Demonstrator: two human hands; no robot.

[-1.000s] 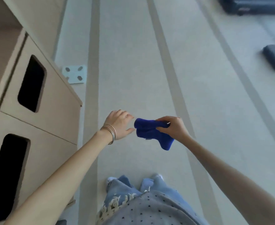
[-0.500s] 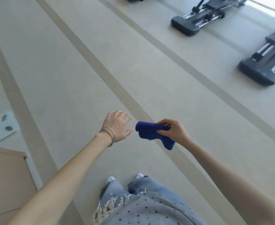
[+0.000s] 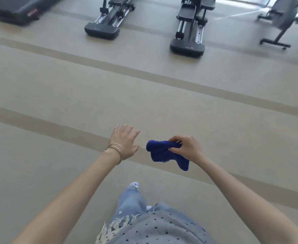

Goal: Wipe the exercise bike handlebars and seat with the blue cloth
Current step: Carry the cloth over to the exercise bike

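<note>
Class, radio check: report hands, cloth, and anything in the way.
Right hand grips blue cloth. Left hand open, empty. Machines ahead across floor; nothing between.

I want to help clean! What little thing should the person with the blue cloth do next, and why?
Probably step toward the bike-like machine at the far right. The right hand grips the blue cloth, the left hand is open, and bare floor separates the person from every machine, so nothing is within wiping reach.
</note>
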